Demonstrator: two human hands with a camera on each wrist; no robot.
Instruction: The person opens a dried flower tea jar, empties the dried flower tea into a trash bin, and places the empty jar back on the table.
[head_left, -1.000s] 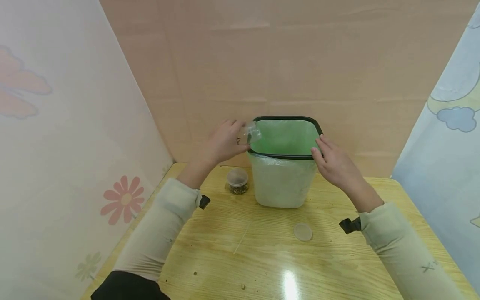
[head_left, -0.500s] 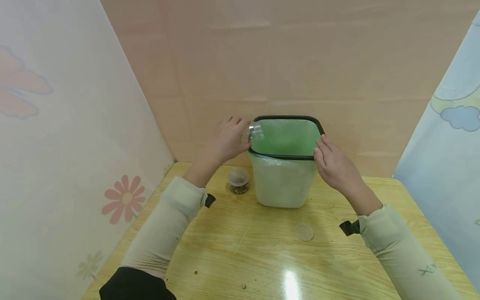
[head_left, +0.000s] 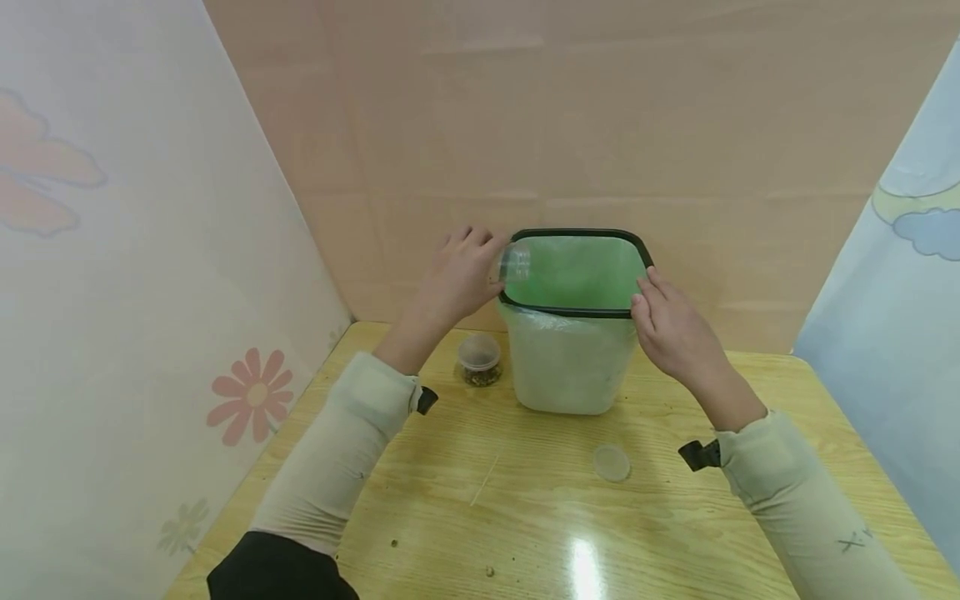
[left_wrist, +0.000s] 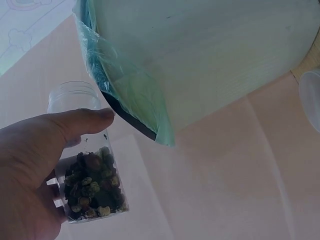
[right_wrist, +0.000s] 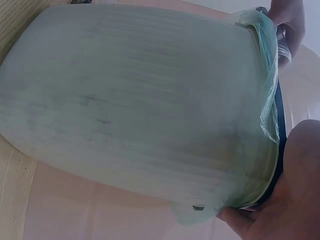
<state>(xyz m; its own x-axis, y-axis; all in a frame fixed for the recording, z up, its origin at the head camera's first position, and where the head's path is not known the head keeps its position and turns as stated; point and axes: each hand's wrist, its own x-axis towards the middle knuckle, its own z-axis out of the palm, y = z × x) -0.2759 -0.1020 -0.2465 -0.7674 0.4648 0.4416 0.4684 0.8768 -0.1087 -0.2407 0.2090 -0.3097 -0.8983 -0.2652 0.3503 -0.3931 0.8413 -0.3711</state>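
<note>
My left hand (head_left: 461, 279) grips a clear jar (left_wrist: 92, 187) that has dark and tan dried bits at its base end. Tipped sideways, its open mouth overlaps the left rim of a whitish trash can (head_left: 572, 367). A thin green bag (head_left: 585, 271) lines the can, held by a black ring (head_left: 566, 312). On the opposite side, my right hand (head_left: 675, 333) holds the can's right rim, thumb and fingers on the ring, with the bag edge (right_wrist: 270, 65) folded over outside. Much of the jar is hidden by the left hand in the head view.
Left of the can stands a small clear tub (head_left: 480, 360) with brown bits inside. A round translucent lid (head_left: 611, 462) and a thin pale stick (head_left: 485, 481) lie on the wooden table (head_left: 540, 533), with a few crumbs (head_left: 490, 572) near the front. Walls surround the back and sides.
My left hand has shifted slightly right, bringing the jar's mouth further over the can's opening. The right hand still holds the rim.
</note>
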